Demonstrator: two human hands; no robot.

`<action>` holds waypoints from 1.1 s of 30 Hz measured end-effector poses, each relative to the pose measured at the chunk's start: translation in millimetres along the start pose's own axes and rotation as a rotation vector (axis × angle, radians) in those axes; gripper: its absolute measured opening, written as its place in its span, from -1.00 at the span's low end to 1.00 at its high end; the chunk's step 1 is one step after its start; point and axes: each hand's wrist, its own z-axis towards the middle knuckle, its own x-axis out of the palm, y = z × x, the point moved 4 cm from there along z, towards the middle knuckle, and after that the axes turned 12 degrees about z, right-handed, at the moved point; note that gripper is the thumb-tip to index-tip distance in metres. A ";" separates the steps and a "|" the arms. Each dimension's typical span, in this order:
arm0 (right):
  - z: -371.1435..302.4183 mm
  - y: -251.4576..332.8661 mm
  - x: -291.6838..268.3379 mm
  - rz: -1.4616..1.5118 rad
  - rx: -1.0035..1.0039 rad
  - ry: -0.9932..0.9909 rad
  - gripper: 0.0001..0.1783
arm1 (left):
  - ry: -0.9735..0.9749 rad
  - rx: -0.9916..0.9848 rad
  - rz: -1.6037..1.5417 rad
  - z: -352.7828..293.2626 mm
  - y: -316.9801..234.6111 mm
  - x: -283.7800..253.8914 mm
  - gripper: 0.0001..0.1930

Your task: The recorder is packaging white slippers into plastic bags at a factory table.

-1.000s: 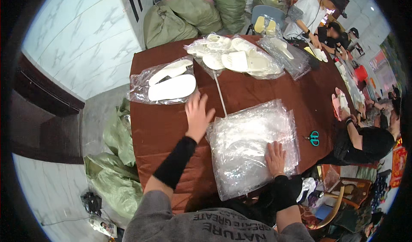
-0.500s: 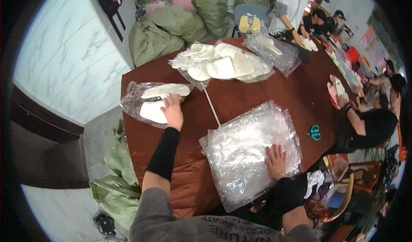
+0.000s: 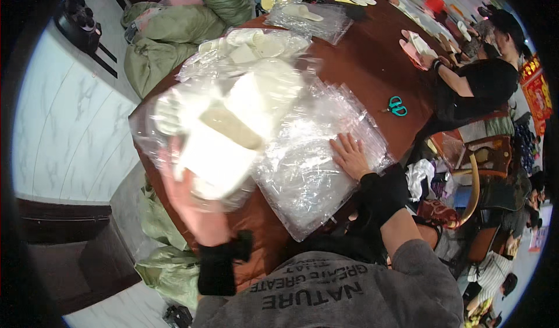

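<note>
Lifted up close in front of me, a pair of white slippers (image 3: 224,147) in a clear plastic bag looks large and smeared by motion. My left hand (image 3: 201,206) grips it at its near left side; the fingers are blurred and partly covered by the bag. To the right, a stack of flat clear plastic bags (image 3: 303,171) lies on the brown-covered table (image 3: 372,66). On the right part of that stack my right hand (image 3: 351,155) rests flat with its fingers spread. Behind the lifted pair sits a pile of bagged white slippers (image 3: 250,44).
Teal-handled scissors (image 3: 397,106) lie right of the stack. A bag with a pale slipper (image 3: 303,12) is at the far edge. Green sacks (image 3: 169,43) stand at the far left. On the right, a co-worker in black (image 3: 480,92) handles pink and white slippers (image 3: 416,48).
My left hand, earlier resting on the bagged slippers at the table's left, has taken hold of them and lifted them toward me. My right hand stays on the stack. The view has shifted.
</note>
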 end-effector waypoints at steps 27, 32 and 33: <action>22.6 -108.9 -92.8 0.103 0.027 -0.278 -0.76 | 0.641 0.224 1.260 -154.4 275.3 54.3 -0.16; 41.8 -80.1 -174.3 0.467 0.232 -0.616 -0.80 | 0.652 0.161 1.288 -153.4 274.0 49.3 -0.14; 49.3 -69.1 -166.9 0.559 0.218 -0.437 -0.80 | 0.649 0.162 1.284 -152.9 274.2 51.1 -0.13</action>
